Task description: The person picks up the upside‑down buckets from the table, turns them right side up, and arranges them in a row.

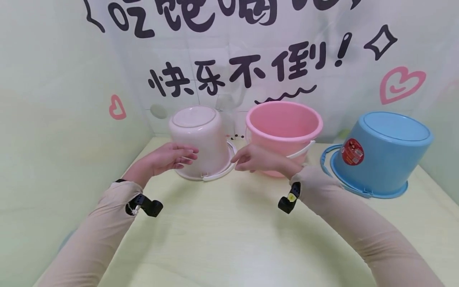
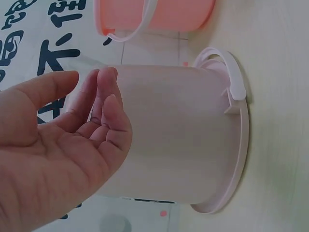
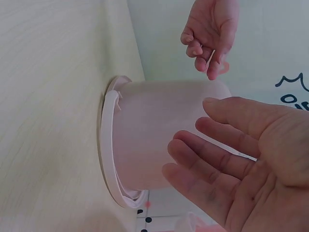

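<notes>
The left hand [image 1: 165, 159] and right hand [image 1: 259, 158] (both loosely curled and empty) hovered beside the upturned pale bucket [image 1: 210, 144], far left.

Pale bucket [image 1: 213, 137], pink bucket [image 1: 276, 146], blue bucket [image 1: 387, 157]: smooth plastic, soft gloss. Sleeves [image 1: 95, 235]: cloth, matt, wrinkled. Tabletop [image 1: 222, 235]: wood-look, smooth, faint sheen. Wall sheet [image 1: 122, 71]: glossy.

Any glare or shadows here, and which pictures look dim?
Head view: pale glare on the tabletop near the bottom edge, soft shadows beside both sleeves; left-wrist view: dimmer, the upturned pale pink bucket looking greyish; right-wrist view: also dimmer, no strong glare.
</notes>
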The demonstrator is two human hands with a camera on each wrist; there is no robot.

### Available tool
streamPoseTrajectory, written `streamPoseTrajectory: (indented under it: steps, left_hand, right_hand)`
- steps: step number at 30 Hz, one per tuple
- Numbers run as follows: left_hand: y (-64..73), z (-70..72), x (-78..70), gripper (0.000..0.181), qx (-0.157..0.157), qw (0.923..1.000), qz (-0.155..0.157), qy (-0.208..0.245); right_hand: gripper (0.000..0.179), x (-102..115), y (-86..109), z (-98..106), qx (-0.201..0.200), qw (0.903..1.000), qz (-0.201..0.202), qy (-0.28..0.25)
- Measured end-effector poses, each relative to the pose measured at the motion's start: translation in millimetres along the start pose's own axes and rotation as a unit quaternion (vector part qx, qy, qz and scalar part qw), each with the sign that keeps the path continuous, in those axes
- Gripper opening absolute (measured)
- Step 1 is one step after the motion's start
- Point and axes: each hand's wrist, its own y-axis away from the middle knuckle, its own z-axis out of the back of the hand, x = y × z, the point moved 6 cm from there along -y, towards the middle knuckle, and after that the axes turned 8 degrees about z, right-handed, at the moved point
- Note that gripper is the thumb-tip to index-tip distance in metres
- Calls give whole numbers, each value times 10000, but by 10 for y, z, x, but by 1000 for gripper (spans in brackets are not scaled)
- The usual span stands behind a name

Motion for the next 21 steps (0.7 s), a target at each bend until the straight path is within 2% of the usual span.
streamPoseTrajectory:
  steps: [5,11,15,17,21]
  left_hand:
    - [-61,85,188,45,-119,9998,169,-25]
    - [-180,208,388,42,-642,9978,185,1]
    - [-242,275,536,42,-765,9967,277,-77]
    - [-267,304,603,41,-795,9961,307,-232]
    - [-317,377,665,37,-1172,9899,133,-787]
  right_hand:
    - [31,-67,-99,-29,37,10000,80,-46]
    - [33,-206,-230,-83,-36,9995,120,-307]
    - [32,-283,-318,-127,-81,9993,208,-289]
    - [32,-320,-372,-145,-95,9995,177,-239]
    - [33,-392,-503,-171,-90,9998,40,-147]
